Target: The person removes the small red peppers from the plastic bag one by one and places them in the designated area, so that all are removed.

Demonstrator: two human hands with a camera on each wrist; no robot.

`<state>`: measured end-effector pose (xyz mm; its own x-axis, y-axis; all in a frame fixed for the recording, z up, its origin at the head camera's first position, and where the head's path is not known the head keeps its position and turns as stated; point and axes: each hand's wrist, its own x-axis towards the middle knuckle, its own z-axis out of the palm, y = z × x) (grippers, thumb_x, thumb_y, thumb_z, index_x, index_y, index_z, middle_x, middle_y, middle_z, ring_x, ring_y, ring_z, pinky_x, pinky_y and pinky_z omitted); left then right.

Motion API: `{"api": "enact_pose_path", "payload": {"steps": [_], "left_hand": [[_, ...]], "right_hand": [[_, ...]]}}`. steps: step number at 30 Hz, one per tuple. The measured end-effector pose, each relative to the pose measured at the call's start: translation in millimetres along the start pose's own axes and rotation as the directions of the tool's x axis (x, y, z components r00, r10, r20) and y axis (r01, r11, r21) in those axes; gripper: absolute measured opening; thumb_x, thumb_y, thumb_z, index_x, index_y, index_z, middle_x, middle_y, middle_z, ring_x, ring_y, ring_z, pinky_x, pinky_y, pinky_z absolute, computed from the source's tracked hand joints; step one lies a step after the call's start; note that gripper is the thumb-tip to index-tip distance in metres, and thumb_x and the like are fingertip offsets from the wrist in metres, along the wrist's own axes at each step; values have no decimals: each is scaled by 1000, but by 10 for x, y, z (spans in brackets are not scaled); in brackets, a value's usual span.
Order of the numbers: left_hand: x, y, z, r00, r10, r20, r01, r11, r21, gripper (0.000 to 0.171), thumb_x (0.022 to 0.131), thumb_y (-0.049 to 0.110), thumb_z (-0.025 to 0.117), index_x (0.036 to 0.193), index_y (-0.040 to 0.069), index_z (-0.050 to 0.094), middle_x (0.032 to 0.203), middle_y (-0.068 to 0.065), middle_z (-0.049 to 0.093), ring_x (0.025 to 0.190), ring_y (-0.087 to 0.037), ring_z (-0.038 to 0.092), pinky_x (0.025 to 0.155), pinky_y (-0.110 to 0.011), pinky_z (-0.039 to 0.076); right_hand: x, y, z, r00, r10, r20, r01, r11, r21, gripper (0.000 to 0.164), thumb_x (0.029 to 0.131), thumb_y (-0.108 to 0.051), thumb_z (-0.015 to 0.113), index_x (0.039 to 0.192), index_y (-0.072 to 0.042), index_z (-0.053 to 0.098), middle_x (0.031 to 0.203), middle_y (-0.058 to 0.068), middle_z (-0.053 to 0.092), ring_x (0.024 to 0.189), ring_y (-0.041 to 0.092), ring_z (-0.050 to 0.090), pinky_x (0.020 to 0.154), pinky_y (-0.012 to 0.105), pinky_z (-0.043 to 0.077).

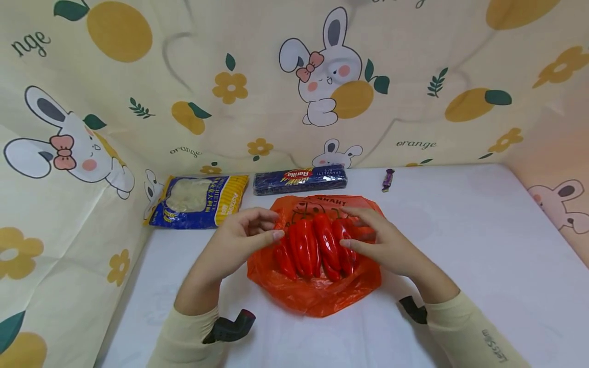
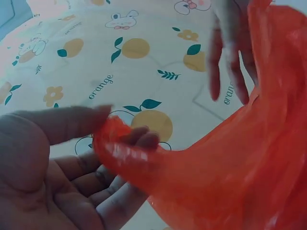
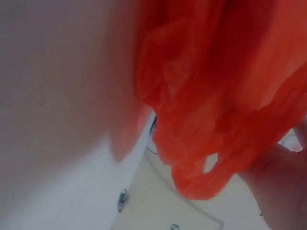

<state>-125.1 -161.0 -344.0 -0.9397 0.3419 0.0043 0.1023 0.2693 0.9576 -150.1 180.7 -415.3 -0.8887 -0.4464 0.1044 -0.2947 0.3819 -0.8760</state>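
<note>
An orange-red plastic bag [image 1: 313, 301] lies spread on the table with several long, shiny red peppers [image 1: 303, 248] on top of it. My left hand [image 1: 244, 235] is at the bag's left side. In the left wrist view, the left hand's thumb and curled fingers hold a gathered edge of the bag [image 2: 206, 167]. Over the right side of the peppers is my right hand [image 1: 386, 237], its thumb and fingers spread apart. Its fingers hang straight down in the left wrist view. In the right wrist view, the bag [image 3: 206, 129] hides most of that hand.
Behind the bag lie a blue-and-yellow pasta packet [image 1: 198, 202], a dark blue Barilla spaghetti packet [image 1: 299, 180] and a small purple wrapped candy [image 1: 388, 180]. Patterned cloth [image 1: 257, 117] walls in the back and sides of the white table [image 1: 460, 230].
</note>
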Motion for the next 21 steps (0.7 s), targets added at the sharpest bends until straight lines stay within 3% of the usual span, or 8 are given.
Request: {"api": "enact_pose_path", "payload": {"steps": [5, 14, 21], "left_hand": [[11, -25, 9, 1000, -6, -14, 6, 1000, -19, 26, 102, 3, 75, 127, -3, 71, 104, -15, 71, 93, -32, 72, 83, -35, 64], [37, -12, 7, 998, 24, -60, -30, 993, -112, 23, 103, -3, 71, 125, -8, 67, 103, -19, 70, 84, -31, 74, 83, -36, 65], [53, -16, 18, 996, 33, -87, -47, 985, -164, 19, 104, -5, 68, 122, -9, 67, 103, -21, 70, 81, -29, 73, 81, -36, 65]], "right_hand": [[11, 28, 62, 1000, 15, 14, -13, 996, -84, 60, 101, -16, 80, 156, -14, 57, 150, 16, 53, 134, 43, 54, 92, 55, 62], [18, 47, 133, 999, 36, 18, -33, 986, -161, 51, 101, -9, 78, 150, -14, 64, 148, 18, 52, 134, 46, 53, 91, 56, 63], [37, 67, 186, 997, 71, -32, -76, 974, -211, 48, 99, -15, 82, 145, -12, 68, 140, 17, 58, 122, 39, 58, 84, 49, 65]]}}
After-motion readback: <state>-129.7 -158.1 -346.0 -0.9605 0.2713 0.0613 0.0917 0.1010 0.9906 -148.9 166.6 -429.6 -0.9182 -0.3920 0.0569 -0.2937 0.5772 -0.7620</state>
